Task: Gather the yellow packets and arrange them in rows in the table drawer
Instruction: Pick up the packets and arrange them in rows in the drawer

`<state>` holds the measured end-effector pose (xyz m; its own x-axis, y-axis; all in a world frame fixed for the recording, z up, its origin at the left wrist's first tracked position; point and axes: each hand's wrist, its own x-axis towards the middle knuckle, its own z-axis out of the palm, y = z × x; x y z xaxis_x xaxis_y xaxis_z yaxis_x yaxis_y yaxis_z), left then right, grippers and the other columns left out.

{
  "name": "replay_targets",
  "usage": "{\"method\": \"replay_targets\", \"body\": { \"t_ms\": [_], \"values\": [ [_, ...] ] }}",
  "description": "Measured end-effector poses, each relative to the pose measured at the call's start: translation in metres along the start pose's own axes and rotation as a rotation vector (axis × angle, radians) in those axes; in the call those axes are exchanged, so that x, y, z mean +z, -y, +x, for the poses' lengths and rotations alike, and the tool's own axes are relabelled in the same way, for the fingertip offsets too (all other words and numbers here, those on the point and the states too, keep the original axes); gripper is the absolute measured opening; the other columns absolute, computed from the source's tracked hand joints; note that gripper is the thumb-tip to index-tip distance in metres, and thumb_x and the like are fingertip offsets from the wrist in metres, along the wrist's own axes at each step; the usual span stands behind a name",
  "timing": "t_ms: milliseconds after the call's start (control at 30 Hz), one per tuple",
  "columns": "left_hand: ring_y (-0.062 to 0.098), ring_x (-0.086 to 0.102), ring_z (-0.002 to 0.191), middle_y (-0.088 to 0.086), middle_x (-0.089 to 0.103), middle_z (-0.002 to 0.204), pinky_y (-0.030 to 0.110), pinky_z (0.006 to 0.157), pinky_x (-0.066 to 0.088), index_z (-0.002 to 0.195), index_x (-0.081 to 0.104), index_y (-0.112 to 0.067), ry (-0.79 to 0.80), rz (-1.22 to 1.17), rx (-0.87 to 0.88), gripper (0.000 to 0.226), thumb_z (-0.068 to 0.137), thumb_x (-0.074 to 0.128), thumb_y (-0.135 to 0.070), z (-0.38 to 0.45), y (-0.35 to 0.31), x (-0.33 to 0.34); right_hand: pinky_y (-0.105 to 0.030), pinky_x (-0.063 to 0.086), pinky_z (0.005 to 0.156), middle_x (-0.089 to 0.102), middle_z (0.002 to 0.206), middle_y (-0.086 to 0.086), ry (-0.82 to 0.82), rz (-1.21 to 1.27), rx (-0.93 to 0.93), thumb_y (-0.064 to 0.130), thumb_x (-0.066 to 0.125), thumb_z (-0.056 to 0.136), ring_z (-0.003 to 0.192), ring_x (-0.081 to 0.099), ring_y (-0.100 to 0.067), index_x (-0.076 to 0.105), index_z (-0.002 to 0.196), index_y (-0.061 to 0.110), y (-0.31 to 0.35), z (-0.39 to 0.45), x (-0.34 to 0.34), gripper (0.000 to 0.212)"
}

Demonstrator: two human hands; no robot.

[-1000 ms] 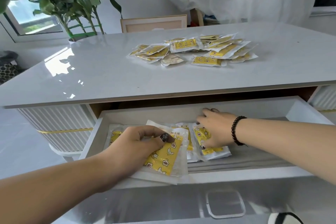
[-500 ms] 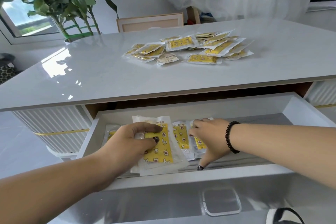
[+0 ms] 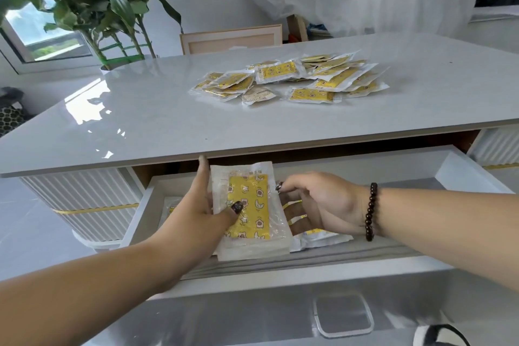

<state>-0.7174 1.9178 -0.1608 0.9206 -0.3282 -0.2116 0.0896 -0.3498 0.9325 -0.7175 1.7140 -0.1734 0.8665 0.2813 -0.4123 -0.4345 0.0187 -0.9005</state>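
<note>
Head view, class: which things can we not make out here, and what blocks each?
- Packets in the drawer: count hidden by the left hand, right hand and held stack.
- Stack: number of packets unclear.
- Pile on the table: overlapping, uncountable.
- Packet print: too small.
</note>
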Motion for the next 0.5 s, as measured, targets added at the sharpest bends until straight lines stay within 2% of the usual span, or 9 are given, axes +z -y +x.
{"method": "replay_targets", "body": {
  "t_ms": [133, 200, 267, 300, 400, 433, 500],
  "values": [
    [0.017, 0.071, 0.097, -0.014, 0.074, 0.102, 0.049, 0.093, 0.054, 0.151, -0.008, -0.042, -0.007, 0.049, -0.017, 0.090, 0.095, 0.056, -0.010, 0.009, 0.001, 0.006, -0.027, 0.053, 0.056, 0.071, 0.091, -0.008, -0.162, -0.088, -0.062, 0.016, 0.068, 0.085, 0.070, 0.064, -0.015, 0.068, 0.100, 0.007, -0.010, 0.001, 0.004, 0.017],
    [0.018, 0.071, 0.095, -0.013, 0.075, 0.100, 0.049, 0.090, 0.055, 0.149, 0.017, -0.034, 0.015, 0.089, -0.010, 0.071, 0.095, 0.057, -0.011, 0.017, 0.000, 0.014, -0.027, 0.056, 0.059, 0.074, 0.089, -0.007, -0.201, -0.095, -0.056, 0.015, 0.073, 0.080, 0.069, 0.067, -0.014, 0.070, 0.097, 0.008, -0.012, 0.003, 0.001, 0.019],
    [0.022, 0.072, 0.093, -0.008, 0.075, 0.099, 0.052, 0.086, 0.056, 0.130, 0.044, -0.030, 0.019, 0.135, 0.001, 0.043, 0.094, 0.056, -0.011, 0.025, -0.004, 0.024, -0.029, 0.059, 0.064, 0.075, 0.088, -0.006, -0.216, -0.080, -0.037, 0.015, 0.073, 0.080, 0.071, 0.070, -0.015, 0.071, 0.094, 0.009, -0.010, 0.002, -0.007, 0.016],
    [0.026, 0.071, 0.094, -0.004, 0.074, 0.100, 0.054, 0.086, 0.055, 0.123, 0.049, -0.031, 0.022, 0.153, 0.001, 0.036, 0.093, 0.056, -0.012, 0.030, -0.005, 0.029, -0.031, 0.059, 0.068, 0.075, 0.091, -0.007, -0.226, -0.085, -0.024, 0.014, 0.073, 0.080, 0.074, 0.070, -0.016, 0.071, 0.095, 0.008, -0.008, 0.001, -0.013, 0.016],
    [0.032, 0.069, 0.098, 0.002, 0.073, 0.103, 0.052, 0.090, 0.054, 0.120, 0.052, -0.026, 0.100, 0.136, -0.035, 0.032, 0.091, 0.057, -0.012, 0.044, -0.010, 0.041, -0.043, 0.054, 0.085, 0.073, 0.102, -0.015, -0.266, -0.130, 0.021, 0.010, 0.072, 0.081, 0.087, 0.068, -0.025, 0.068, 0.105, 0.001, -0.004, 0.001, -0.038, 0.026],
    [0.028, 0.069, 0.099, 0.000, 0.072, 0.104, 0.046, 0.090, 0.056, 0.124, 0.052, -0.022, 0.155, 0.125, -0.052, 0.033, 0.093, 0.057, -0.011, 0.050, -0.011, 0.045, -0.046, 0.054, 0.089, 0.072, 0.103, -0.016, -0.278, -0.132, 0.041, 0.006, 0.070, 0.081, 0.090, 0.068, -0.027, 0.066, 0.106, -0.001, -0.004, 0.000, -0.048, 0.026],
    [0.020, 0.066, 0.105, -0.008, 0.065, 0.111, 0.036, 0.090, 0.056, 0.134, 0.046, -0.018, 0.244, 0.244, -0.067, 0.042, 0.094, 0.057, -0.016, 0.058, -0.012, 0.054, -0.047, 0.054, 0.088, 0.072, 0.100, -0.017, -0.305, -0.135, 0.098, 0.000, 0.064, 0.084, 0.088, 0.069, -0.027, 0.064, 0.106, -0.004, -0.005, -0.001, -0.071, 0.022]
  ]
}}
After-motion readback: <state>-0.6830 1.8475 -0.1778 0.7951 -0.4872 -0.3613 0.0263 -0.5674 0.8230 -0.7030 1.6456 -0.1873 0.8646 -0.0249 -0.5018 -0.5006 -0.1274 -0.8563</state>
